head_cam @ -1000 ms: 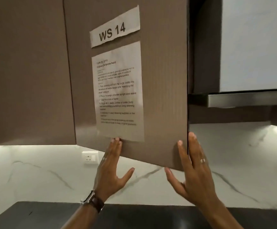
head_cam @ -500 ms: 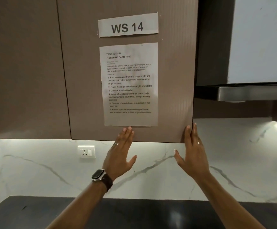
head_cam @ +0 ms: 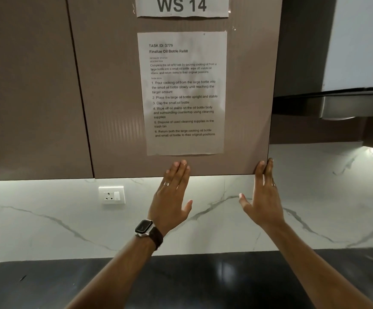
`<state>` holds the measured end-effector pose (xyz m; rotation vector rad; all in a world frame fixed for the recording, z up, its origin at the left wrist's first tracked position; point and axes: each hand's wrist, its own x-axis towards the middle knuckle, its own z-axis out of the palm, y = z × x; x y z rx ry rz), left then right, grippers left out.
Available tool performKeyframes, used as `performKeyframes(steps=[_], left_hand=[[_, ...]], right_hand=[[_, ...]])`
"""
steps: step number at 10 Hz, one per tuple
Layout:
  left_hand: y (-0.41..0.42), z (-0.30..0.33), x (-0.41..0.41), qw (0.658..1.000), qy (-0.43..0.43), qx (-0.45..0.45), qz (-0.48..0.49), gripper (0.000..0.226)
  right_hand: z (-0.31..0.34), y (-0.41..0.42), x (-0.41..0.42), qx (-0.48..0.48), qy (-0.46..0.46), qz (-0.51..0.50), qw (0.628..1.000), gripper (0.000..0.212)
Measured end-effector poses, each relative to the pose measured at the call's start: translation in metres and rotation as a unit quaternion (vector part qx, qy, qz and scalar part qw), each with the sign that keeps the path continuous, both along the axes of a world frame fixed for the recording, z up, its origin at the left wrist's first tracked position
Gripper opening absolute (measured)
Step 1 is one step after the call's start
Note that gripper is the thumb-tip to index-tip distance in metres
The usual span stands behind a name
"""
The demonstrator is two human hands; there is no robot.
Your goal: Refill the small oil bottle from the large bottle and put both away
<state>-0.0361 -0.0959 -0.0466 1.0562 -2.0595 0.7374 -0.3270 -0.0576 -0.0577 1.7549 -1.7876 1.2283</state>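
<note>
Neither oil bottle is in view. A brown upper cabinet door [head_cam: 114,97] fills the top of the view and sits flush with the door beside it. My left hand [head_cam: 172,197], with a watch on the wrist, presses flat with straight fingers against the door's lower edge, just below a taped task sheet [head_cam: 184,92]. My right hand [head_cam: 263,197] has straight fingers touching the door's lower right corner.
A "WS 14" label [head_cam: 182,5] is taped above the sheet. A range hood [head_cam: 348,101] juts out at the right. A wall socket [head_cam: 111,195] sits on the white marble backsplash [head_cam: 47,219]. A dark countertop [head_cam: 203,282] runs along the bottom.
The cabinet door swung from partly open to flush with its neighbour, with both hands pushing it. The view has moved closer to the door.
</note>
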Motion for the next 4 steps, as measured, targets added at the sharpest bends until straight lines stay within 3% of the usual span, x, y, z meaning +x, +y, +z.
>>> performKeyframes(steps=[3,4], left_hand=[[0.004,-0.006,0.004,0.999,-0.029,-0.006,0.013,0.107],[0.024,-0.036,0.009,1.0,-0.007,0.022,0.009,0.107]], right_hand=[[0.01,0.018,0.011,0.073,-0.002,-0.03,0.997,0.134],[-0.008,0.037,0.02,0.11,-0.002,-0.019,0.994,0.124]])
